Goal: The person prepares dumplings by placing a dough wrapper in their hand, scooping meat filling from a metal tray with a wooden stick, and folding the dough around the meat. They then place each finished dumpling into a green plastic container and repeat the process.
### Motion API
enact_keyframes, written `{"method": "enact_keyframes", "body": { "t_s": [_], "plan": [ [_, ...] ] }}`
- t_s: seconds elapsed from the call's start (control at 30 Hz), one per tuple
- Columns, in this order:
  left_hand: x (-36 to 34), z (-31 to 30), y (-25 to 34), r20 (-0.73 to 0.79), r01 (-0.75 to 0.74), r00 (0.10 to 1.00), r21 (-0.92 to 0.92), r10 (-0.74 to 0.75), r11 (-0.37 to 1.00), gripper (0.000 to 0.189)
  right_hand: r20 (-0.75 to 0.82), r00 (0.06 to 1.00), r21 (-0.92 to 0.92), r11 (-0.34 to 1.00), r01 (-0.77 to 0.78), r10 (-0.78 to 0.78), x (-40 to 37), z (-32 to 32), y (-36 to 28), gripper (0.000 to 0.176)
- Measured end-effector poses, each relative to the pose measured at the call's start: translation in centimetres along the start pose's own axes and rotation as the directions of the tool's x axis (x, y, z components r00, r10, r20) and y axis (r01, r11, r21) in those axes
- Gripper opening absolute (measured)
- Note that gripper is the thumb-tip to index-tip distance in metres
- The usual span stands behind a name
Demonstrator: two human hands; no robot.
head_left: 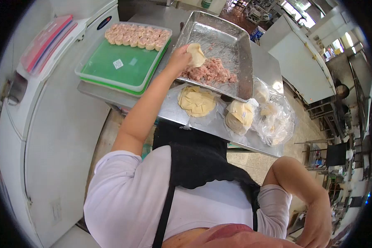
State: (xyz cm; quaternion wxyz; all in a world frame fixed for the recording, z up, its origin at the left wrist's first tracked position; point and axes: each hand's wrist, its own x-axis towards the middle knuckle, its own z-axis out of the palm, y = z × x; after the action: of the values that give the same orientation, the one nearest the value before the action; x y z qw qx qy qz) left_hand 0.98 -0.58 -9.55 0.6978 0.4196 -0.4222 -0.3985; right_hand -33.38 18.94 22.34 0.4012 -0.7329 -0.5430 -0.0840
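Note:
My left hand point(180, 61) holds a thin, pale round dough wrapper point(196, 55) over the deep metal tray point(246, 62). Just beneath it, a mound of pink minced meat point(213, 71) lies in the tray's near part. A stack of pale wrappers point(196, 101) rests on plastic at the counter's near edge. To its right stand a wrapped stack of wrappers point(239, 117) and a clear plastic bag point(275, 124) with pale contents. My right hand point(316, 227) is raised beside my face at the lower right, its fingers partly cut off by the frame edge.
Left of the metal tray, a green-bottomed plastic tray point(111, 78) bears rows of filled dumplings point(138, 36) along its far side. Both trays sit on a metal counter point(169, 108). A white freezer point(58, 136) stands at the left, with coloured lids point(49, 43) on top.

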Motion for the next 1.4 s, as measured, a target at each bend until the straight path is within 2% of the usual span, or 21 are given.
{"method": "enact_keyframes", "body": {
  "t_s": [0.03, 0.07, 0.1, 0.17, 0.2, 0.23, 0.27, 0.3, 0.33, 0.37, 0.4, 0.43, 0.5, 0.57, 0.7, 0.77, 0.9, 0.97, 1.07, 1.23, 1.4],
  "plan": [
    [-0.1, 0.0, 0.2, -0.001, -0.018, 1.000, 0.031, 0.019, 0.999, 0.034, 0.011, 1.000, 0.051, 0.999, 0.002, -0.003, -0.5, -0.1, 0.6, 0.031],
    [-0.3, 0.0, 0.3, -0.003, -0.035, 0.999, 0.059, 0.036, 0.998, 0.030, -0.136, 0.964, -0.411, 0.898, 0.155, -0.229, -2.3, 1.6, 0.9, 0.032],
    [-0.5, 0.2, 0.7, 0.013, -0.036, 0.999, 0.062, 0.036, 0.997, 0.030, -0.138, 0.964, -0.426, 0.893, 0.149, -0.227, -2.2, 0.9, 1.4, 0.032],
    [-1.0, 0.4, 1.3, 0.002, 0.003, 1.000, 0.102, -0.003, 0.995, 0.027, -0.181, 0.982, -0.027, 0.998, 0.048, -0.053, -2.4, -1.4, 2.6, 0.011],
    [-0.9, 0.3, 1.4, 0.007, 0.008, 1.000, 0.103, -0.009, 0.995, 0.027, -0.387, 0.916, -0.081, 0.994, 0.076, -0.101, -4.5, -0.8, 1.5, 0.011],
    [-0.9, 0.2, 1.5, 0.014, 0.019, 1.000, 0.124, -0.021, 0.992, 0.028, -0.572, 0.806, -0.134, 0.987, 0.090, -0.151, -7.6, 0.1, -0.1, 0.012],
    [-0.9, 0.2, 1.6, 0.018, 0.029, 0.999, 0.142, -0.032, 0.989, 0.028, -0.795, 0.563, -0.256, 0.966, 0.024, -0.225, -9.2, 0.7, -0.7, 0.019],
    [-1.1, 0.3, 2.0, 0.015, 0.031, 0.999, 0.137, -0.034, 0.990, 0.028, -0.861, 0.502, -0.153, 0.982, -0.110, -0.078, -14.1, 0.2, -2.4, 0.014],
    [-1.4, 0.5, 2.5, -0.017, 0.039, 0.999, 0.118, -0.037, 0.992, 0.028, -0.951, 0.122, -0.308, 0.867, -0.392, -0.283, -16.5, 0.2, -0.6, 0.014],
    [-1.4, 0.7, 2.7, -0.047, 0.046, 0.998, 0.099, -0.042, 0.994, 0.028, -0.999, 0.025, -0.042, 0.948, -0.315, -0.036, -19.2, -0.6, 0.8, 0.022],
    [-1.3, 0.7, 2.4, -0.041, 0.049, 0.998, 0.095, -0.045, 0.994, 0.028, -0.969, -0.153, 0.246, 0.769, -0.591, 0.192, -19.7, -1.9, 2.6, 0.024],
    [-1.1, 0.4, 2.2, -0.075, 0.026, 0.997, 0.124, -0.017, 0.992, 0.027, -0.892, -0.299, 0.445, 0.546, -0.710, 0.339, -21.3, -2.7, 4.7, 0.032],
    [-1.0, 0.3, 1.6, -0.105, 0.012, 0.994, 0.152, 0.004, 0.988, 0.027, -0.706, -0.565, 0.549, -0.174, -0.817, 0.427, -23.4, -2.5, 7.7, 0.034],
    [-1.1, 0.2, 1.4, -0.164, -0.053, 0.986, -0.054, 0.044, 0.997, 0.026, -0.811, -0.365, 0.209, -0.356, -0.911, 0.457, -25.3, -0.9, 11.1, 0.032],
    [-1.2, 0.2, 2.0, -0.215, -0.076, 0.976, -0.259, 0.019, 0.963, 0.028, -0.638, -0.478, 0.232, -0.441, -0.867, 0.604, -25.4, -1.0, 13.2, 0.025],
    [-1.4, 0.3, 2.5, -0.347, -0.174, 0.938, -0.417, 0.021, 0.892, 0.030, -0.790, -0.103, -0.051, -0.232, -0.971, 0.604, -27.2, -0.9, 15.0, 0.021],
    [-2.1, 0.2, 3.0, -0.326, -0.175, 0.944, -0.384, 0.045, 0.907, 0.039, -0.709, -0.090, -0.157, -0.282, -0.947, 0.699, -25.9, -2.3, 20.1, 0.025],
    [-2.2, 0.3, 3.2, -0.329, -0.177, 0.943, -0.387, 0.044, 0.905, 0.042, -0.688, -0.086, -0.326, -0.412, -0.851, 0.721, -26.0, -2.4, 22.7, 0.027],
    [-2.4, 0.7, 3.9, -0.336, -0.158, 0.942, -0.439, 0.002, 0.885, 0.042, -0.710, -0.159, -0.256, -0.461, -0.850, 0.687, -30.4, -3.9, 25.0, 0.033],
    [-1.9, 0.8, 3.8, -0.328, -0.124, 0.944, -0.411, -0.020, 0.903, 0.042, -0.716, -0.172, -0.291, -0.513, -0.807, 0.677, -31.4, -6.7, 24.8, 0.032],
    [-1.2, 0.3, 3.2, -0.321, -0.124, 0.947, -0.394, -0.010, 0.911, 0.041, -0.648, -0.102, -0.579, -0.576, -0.577, 0.754, -26.7, -7.6, 23.7, 0.023]
  ]
}}
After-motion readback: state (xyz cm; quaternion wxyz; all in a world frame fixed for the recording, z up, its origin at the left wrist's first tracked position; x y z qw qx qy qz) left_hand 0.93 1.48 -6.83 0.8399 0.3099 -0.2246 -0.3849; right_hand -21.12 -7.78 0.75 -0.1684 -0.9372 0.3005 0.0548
